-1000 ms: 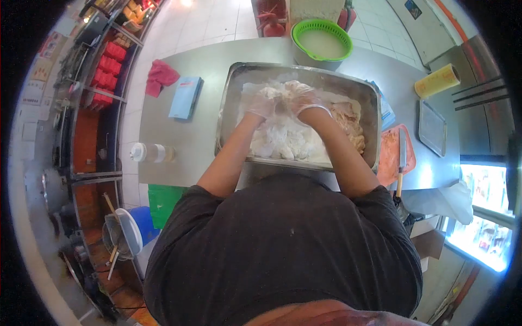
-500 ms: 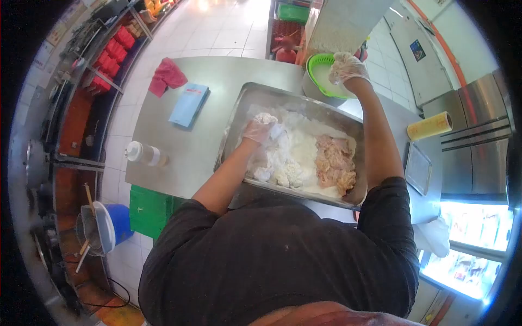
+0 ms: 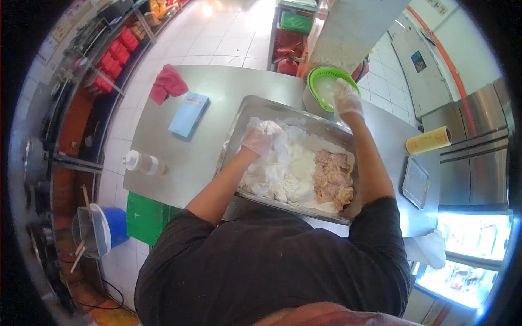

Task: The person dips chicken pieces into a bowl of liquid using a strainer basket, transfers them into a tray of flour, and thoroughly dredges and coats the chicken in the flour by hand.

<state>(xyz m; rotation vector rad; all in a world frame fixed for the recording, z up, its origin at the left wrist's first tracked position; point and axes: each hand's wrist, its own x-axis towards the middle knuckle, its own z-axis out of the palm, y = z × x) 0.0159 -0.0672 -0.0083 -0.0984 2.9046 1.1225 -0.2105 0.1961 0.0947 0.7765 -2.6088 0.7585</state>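
One metal tray (image 3: 244, 111) runs lengthwise from upper left to lower right.

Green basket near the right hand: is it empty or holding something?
Not empty: pale, cloudy liquid shows inside the green basket; how deep, I cannot tell.

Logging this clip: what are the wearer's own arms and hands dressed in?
The left hand and right hand wear clear, loose disposable gloves dusted with white powder. Plain black short sleeves end around the elbows, leaving the forearms bare.
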